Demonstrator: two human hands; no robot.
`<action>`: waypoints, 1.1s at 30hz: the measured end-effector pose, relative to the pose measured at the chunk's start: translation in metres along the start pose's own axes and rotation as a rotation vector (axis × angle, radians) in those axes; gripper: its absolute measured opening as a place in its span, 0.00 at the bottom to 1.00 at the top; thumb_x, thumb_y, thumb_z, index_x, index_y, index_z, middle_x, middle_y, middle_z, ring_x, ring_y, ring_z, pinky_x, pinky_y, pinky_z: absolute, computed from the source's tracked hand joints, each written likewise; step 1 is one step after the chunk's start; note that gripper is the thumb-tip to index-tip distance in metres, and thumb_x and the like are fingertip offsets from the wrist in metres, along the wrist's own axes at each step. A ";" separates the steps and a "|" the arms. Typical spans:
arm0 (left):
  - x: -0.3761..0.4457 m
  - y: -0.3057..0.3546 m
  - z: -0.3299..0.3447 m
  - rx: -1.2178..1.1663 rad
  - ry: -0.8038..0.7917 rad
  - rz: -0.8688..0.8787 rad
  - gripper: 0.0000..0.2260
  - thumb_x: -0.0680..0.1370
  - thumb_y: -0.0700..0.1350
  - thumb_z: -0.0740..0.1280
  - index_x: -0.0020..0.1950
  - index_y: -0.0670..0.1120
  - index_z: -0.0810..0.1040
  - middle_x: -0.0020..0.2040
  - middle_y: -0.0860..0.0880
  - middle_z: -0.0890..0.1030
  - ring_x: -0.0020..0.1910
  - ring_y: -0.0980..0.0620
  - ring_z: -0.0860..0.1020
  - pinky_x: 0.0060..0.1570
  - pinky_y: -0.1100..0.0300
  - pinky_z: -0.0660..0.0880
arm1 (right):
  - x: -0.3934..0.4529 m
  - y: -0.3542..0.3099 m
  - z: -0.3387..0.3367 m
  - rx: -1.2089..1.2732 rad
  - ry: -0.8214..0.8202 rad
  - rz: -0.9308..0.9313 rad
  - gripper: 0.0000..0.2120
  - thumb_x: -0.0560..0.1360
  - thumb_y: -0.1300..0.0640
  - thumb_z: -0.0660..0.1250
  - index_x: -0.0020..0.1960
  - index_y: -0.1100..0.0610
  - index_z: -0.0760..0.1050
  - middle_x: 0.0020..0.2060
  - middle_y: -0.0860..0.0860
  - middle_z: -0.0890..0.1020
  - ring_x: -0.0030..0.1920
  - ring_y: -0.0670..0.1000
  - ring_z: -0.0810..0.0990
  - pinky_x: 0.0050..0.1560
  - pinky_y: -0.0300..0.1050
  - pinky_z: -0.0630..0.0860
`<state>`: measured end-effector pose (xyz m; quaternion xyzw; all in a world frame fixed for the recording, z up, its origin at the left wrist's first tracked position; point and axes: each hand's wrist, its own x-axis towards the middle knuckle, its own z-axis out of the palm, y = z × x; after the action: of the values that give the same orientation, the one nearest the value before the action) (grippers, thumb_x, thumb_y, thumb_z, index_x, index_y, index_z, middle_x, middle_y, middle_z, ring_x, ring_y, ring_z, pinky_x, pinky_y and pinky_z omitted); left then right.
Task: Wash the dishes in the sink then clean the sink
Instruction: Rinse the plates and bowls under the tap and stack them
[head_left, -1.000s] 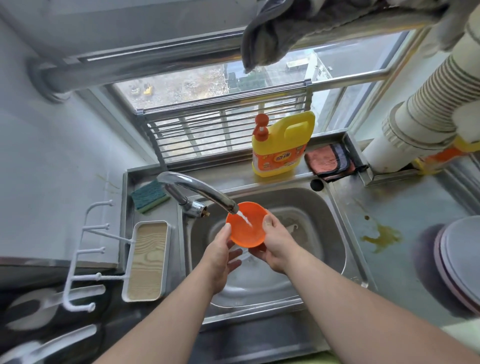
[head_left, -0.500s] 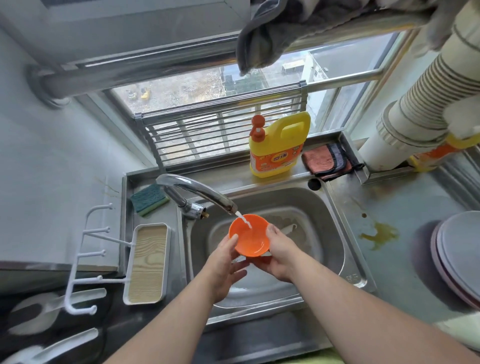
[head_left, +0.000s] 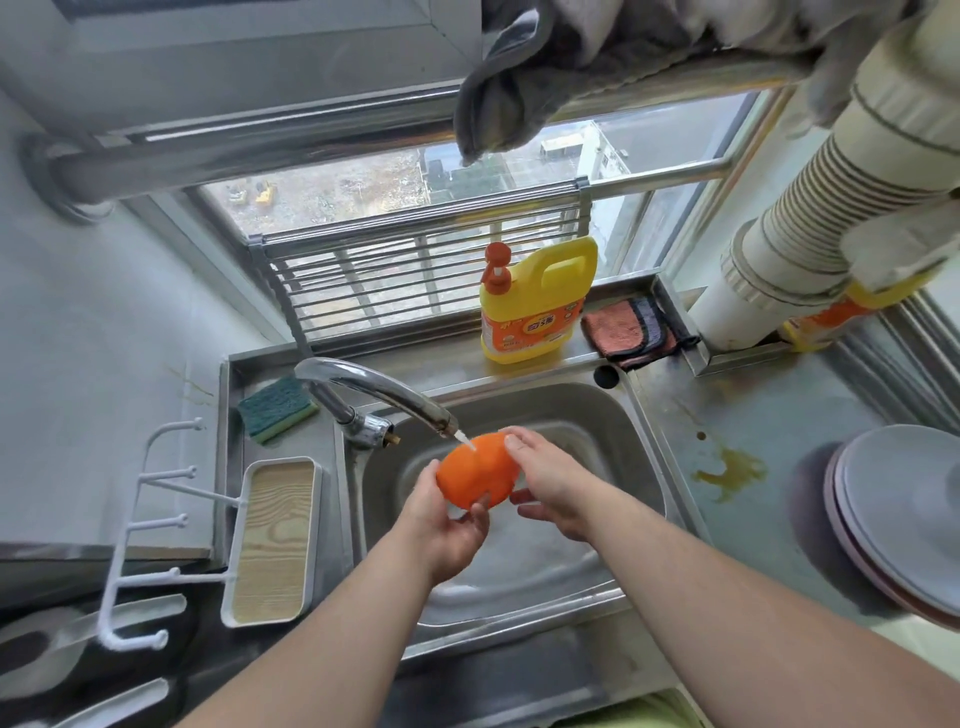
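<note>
Both hands, the left hand (head_left: 441, 525) and the right hand (head_left: 550, 483), are gripping the small orange plastic bowl (head_left: 479, 477) by its rim, turned bottom-up under the curved chrome faucet (head_left: 379, 392), where it is probably feeling light, stiff and wet-slippery.
</note>
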<state>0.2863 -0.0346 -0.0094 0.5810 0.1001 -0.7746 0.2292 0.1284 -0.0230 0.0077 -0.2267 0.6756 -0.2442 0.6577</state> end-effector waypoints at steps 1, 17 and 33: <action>0.003 0.002 -0.002 -0.037 -0.006 -0.059 0.36 0.80 0.68 0.66 0.75 0.40 0.73 0.53 0.35 0.81 0.30 0.45 0.81 0.20 0.60 0.77 | 0.001 -0.002 0.003 -0.012 0.003 -0.001 0.13 0.86 0.43 0.57 0.68 0.41 0.72 0.61 0.48 0.76 0.52 0.55 0.79 0.52 0.49 0.78; -0.006 -0.003 -0.009 0.358 0.093 0.036 0.22 0.85 0.64 0.60 0.60 0.46 0.78 0.44 0.44 0.79 0.39 0.49 0.78 0.36 0.56 0.78 | 0.004 0.011 -0.003 0.221 0.171 0.266 0.23 0.82 0.37 0.64 0.62 0.57 0.71 0.46 0.58 0.81 0.27 0.50 0.78 0.24 0.38 0.71; 0.024 -0.045 -0.006 0.241 -0.194 -0.313 0.22 0.80 0.52 0.68 0.68 0.38 0.78 0.54 0.35 0.82 0.48 0.37 0.84 0.43 0.46 0.86 | -0.041 0.033 -0.033 -0.955 0.081 -0.364 0.13 0.82 0.45 0.64 0.63 0.41 0.82 0.59 0.52 0.79 0.62 0.57 0.70 0.71 0.49 0.65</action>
<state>0.2650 0.0018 -0.0385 0.5041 0.0733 -0.8594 0.0435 0.0976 0.0294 0.0193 -0.6063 0.6863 -0.0275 0.4009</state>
